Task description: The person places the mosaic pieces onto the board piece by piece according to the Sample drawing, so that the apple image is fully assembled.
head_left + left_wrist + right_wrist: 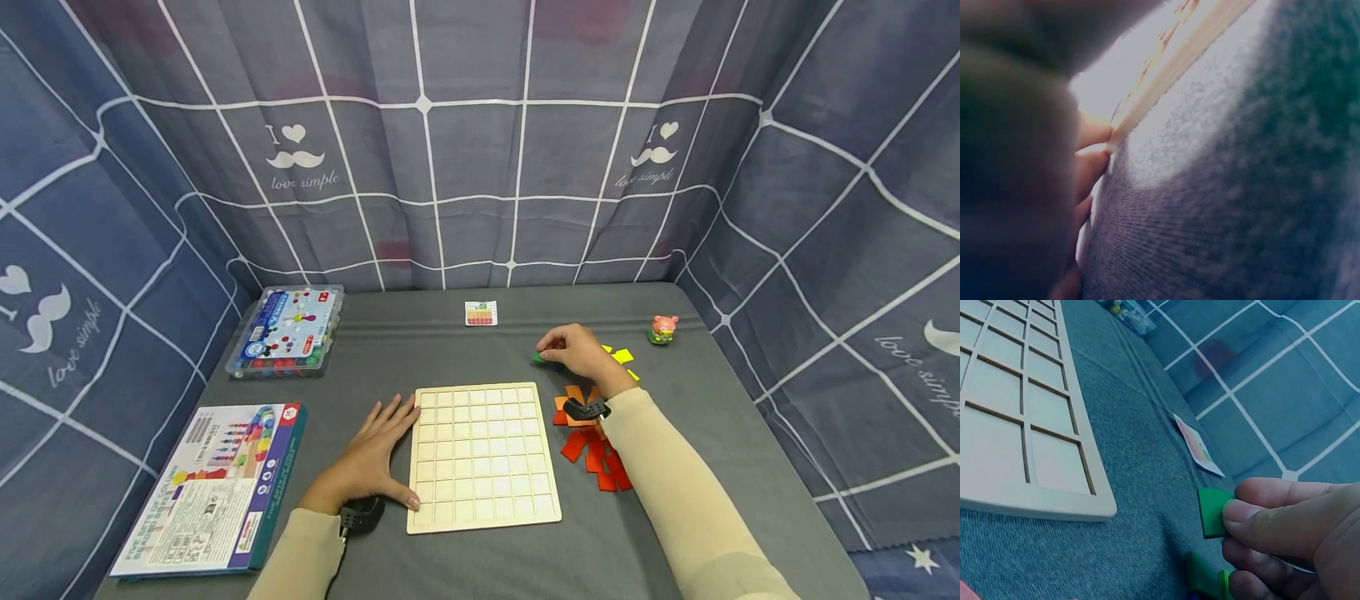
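Observation:
In the right wrist view, my right hand (pixel 573 350) pinches a flat green square tile (pixel 1212 514) between thumb and finger. Below it more green tiles (pixel 1200 576) lie on the cloth, partly cut off by the frame. A square wooden grid board (pixel 483 454) lies in the middle of the table, its cells bare. My left hand (pixel 372 456) has its fingers spread, and its thumb and a fingertip touch the board's left edge. Right of the board are scattered red tiles (pixel 595 458) and orange tiles (pixel 574 392). Yellow tiles (pixel 623 356) lie behind my right wrist, partly hidden.
A small card with coloured rows (pixel 481 313) lies behind the board. At the right back stands a pink and green figurine (pixel 663 329). A clear plastic case (pixel 288 332) and a flat printed box (pixel 210 487) lie on the left. Grid-patterned curtains (pixel 472 150) surround the table.

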The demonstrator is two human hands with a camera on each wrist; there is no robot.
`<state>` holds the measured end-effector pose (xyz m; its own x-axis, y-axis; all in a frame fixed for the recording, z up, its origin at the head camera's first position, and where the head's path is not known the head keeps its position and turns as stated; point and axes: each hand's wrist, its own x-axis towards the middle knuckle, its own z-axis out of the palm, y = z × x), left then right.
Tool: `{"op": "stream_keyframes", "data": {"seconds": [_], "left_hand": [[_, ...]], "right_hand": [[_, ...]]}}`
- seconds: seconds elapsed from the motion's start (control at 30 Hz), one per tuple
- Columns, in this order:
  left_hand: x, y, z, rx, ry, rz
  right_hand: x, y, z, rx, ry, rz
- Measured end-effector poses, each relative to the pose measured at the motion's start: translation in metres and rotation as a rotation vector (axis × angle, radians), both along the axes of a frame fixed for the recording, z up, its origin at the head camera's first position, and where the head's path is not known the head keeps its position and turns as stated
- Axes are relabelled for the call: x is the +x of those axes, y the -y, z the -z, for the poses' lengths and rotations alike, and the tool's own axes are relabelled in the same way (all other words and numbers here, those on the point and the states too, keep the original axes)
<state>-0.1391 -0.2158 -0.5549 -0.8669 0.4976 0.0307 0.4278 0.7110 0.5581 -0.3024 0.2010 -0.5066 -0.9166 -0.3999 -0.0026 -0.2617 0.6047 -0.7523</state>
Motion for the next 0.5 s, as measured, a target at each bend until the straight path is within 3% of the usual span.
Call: {"op": "stream_keyframes", "data": {"seconds": [0.5], "left_hand": [[0.0010, 0.0020, 0.0018, 0.021, -0.027, 0.006]], "right_hand": [[0.0030, 0.0103, 0.0003, -0.026, -0.002, -0.017]]}}
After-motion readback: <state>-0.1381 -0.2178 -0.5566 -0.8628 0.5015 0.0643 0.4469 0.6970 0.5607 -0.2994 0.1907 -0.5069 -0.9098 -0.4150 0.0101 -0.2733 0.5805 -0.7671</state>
